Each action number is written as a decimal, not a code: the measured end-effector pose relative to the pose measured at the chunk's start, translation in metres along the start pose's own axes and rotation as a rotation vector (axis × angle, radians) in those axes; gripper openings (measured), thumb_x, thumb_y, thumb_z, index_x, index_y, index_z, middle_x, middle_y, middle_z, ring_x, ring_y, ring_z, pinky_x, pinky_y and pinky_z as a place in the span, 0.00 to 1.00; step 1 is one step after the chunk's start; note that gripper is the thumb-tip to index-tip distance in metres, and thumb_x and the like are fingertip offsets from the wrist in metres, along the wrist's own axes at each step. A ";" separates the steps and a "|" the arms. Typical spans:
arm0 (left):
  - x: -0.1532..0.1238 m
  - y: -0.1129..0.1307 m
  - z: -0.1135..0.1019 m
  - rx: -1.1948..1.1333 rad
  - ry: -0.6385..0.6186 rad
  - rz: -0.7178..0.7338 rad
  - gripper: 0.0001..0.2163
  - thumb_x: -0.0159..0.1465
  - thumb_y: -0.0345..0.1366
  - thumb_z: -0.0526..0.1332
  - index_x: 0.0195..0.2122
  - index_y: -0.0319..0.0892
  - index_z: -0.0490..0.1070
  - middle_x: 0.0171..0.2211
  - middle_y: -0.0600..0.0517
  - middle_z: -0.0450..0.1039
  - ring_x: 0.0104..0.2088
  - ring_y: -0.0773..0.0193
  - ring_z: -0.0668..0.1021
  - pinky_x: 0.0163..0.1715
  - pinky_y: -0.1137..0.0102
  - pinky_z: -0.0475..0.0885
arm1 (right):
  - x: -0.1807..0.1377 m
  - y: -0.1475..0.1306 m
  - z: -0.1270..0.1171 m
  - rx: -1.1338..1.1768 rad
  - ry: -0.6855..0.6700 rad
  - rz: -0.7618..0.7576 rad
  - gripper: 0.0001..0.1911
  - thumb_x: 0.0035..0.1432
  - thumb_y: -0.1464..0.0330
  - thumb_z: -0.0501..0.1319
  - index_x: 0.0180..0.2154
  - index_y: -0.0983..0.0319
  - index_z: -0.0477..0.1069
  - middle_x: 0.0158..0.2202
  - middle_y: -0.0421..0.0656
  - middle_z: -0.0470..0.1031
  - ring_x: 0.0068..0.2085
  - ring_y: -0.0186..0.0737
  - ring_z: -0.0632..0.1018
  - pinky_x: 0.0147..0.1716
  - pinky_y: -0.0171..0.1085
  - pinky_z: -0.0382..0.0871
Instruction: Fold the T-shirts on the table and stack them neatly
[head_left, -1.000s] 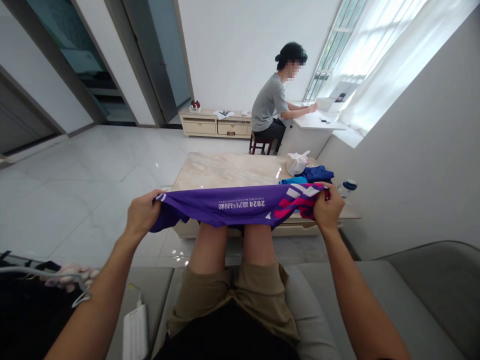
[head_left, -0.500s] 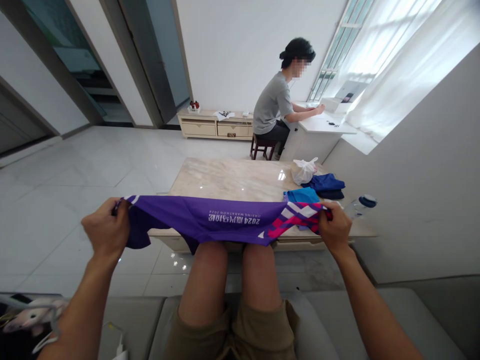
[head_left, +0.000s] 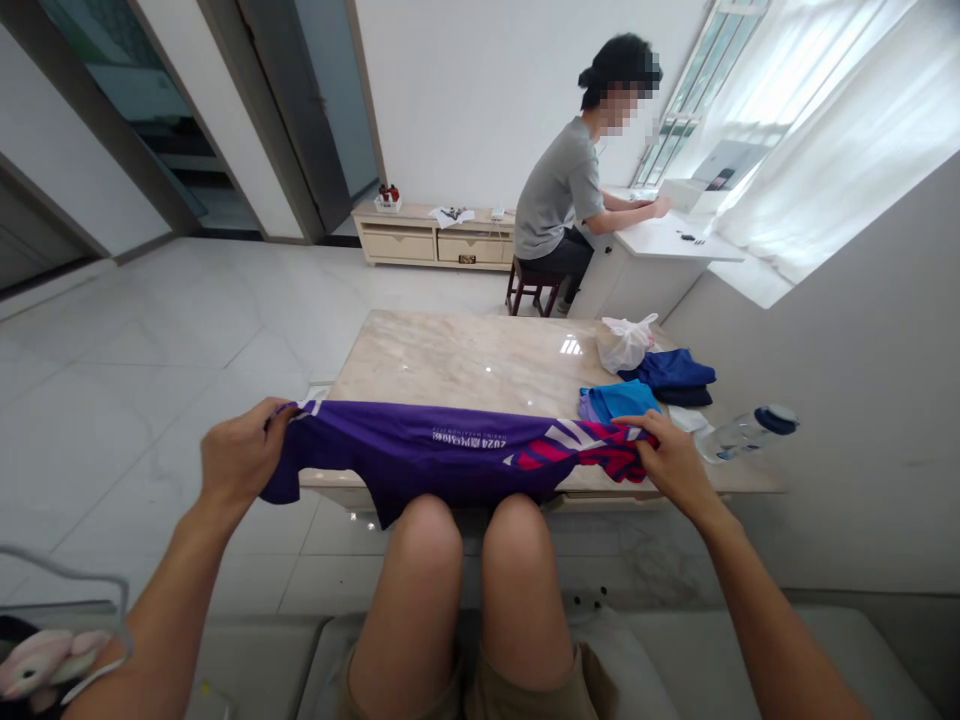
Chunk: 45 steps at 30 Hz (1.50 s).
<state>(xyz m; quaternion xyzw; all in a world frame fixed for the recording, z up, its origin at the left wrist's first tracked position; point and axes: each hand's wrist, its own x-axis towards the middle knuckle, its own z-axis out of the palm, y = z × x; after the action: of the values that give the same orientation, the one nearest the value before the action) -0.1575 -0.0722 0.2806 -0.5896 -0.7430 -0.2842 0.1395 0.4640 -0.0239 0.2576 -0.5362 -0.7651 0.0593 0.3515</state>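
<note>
Left hand (head_left: 241,452), now closer to the table's (head_left: 435,360) near-left corner, and right hand (head_left: 673,465) still pinch the marathon shirt (head_left: 420,460) outstretched.

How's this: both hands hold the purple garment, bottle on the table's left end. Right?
No: the head view shows the bottle at the right end of the table; the left hand and right hand do hold the purple garment.
</note>
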 end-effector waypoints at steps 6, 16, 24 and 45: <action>0.044 -0.008 -0.002 0.020 0.183 0.019 0.20 0.71 0.46 0.55 0.45 0.41 0.84 0.23 0.50 0.73 0.24 0.58 0.71 0.30 0.69 0.58 | 0.035 -0.007 -0.016 -0.072 0.357 -0.050 0.19 0.58 0.75 0.57 0.44 0.58 0.84 0.30 0.39 0.74 0.31 0.40 0.75 0.36 0.38 0.69; 0.020 -0.039 0.007 -0.107 0.269 0.123 0.21 0.71 0.53 0.60 0.33 0.42 0.82 0.23 0.51 0.77 0.23 0.63 0.73 0.27 0.71 0.59 | 0.000 0.020 -0.011 -0.115 0.413 -0.023 0.16 0.56 0.73 0.60 0.39 0.58 0.86 0.31 0.42 0.85 0.31 0.42 0.81 0.34 0.38 0.71; 0.111 0.005 0.097 0.077 -0.157 -0.120 0.22 0.75 0.54 0.60 0.43 0.41 0.84 0.31 0.47 0.82 0.31 0.60 0.74 0.31 0.70 0.56 | 0.114 0.084 0.077 -0.191 0.088 0.292 0.23 0.70 0.55 0.57 0.34 0.61 0.84 0.32 0.53 0.85 0.34 0.49 0.82 0.35 0.41 0.72; -0.084 0.074 0.283 -0.024 -0.562 0.044 0.32 0.79 0.46 0.46 0.81 0.41 0.58 0.81 0.39 0.56 0.81 0.42 0.58 0.80 0.39 0.48 | -0.002 0.052 0.307 -0.340 -0.341 0.192 0.35 0.80 0.58 0.48 0.81 0.62 0.56 0.82 0.56 0.55 0.81 0.60 0.55 0.78 0.61 0.50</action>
<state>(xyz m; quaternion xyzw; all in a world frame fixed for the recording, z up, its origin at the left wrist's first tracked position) -0.0281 0.0372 0.0280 -0.6629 -0.7362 -0.1153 -0.0729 0.3203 0.0835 0.0033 -0.6401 -0.7579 0.0526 0.1148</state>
